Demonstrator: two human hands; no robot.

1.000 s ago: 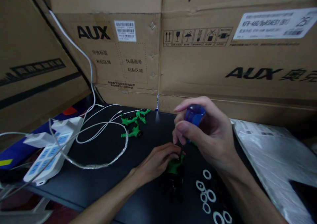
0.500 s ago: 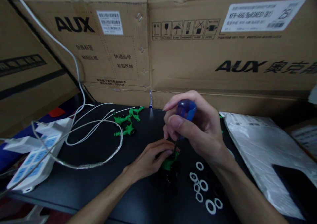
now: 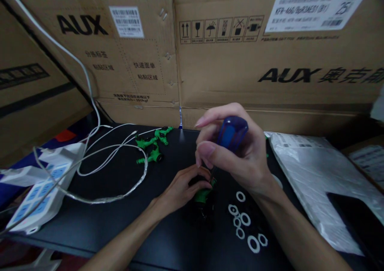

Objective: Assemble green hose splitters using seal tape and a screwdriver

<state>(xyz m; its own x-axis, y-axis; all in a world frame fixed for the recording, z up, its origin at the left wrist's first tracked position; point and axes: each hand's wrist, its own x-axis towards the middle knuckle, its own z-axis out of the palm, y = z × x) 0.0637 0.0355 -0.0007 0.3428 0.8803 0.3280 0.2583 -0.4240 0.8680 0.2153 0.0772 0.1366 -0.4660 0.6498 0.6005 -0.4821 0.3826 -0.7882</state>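
Observation:
My right hand [image 3: 240, 155] is closed around the blue handle of a screwdriver [image 3: 232, 133]. Its dark shaft points down at a green plastic fitting [image 3: 201, 197] on the dark table. Fingers of my left hand [image 3: 187, 187] grip that fitting and steady it from the left; the spot where the tip meets it is mostly hidden by my fingers. Dark parts below the fitting are too dim to make out. To the right of it lie several white ring washers [image 3: 245, 219]. Further back on the left rest several similar green fittings [image 3: 153, 154].
A white power strip [image 3: 45, 191] with plugs and looping white cables [image 3: 99, 201] takes up the left side. Large cardboard boxes [image 3: 216, 79] wall off the back. At right, a silvery padded mailer [image 3: 306, 175] lies under a black phone [image 3: 357, 215].
The screwdriver handle has turned and tilted to the right in my right hand. My left hand stays on the green fitting. The whole view has shifted slightly.

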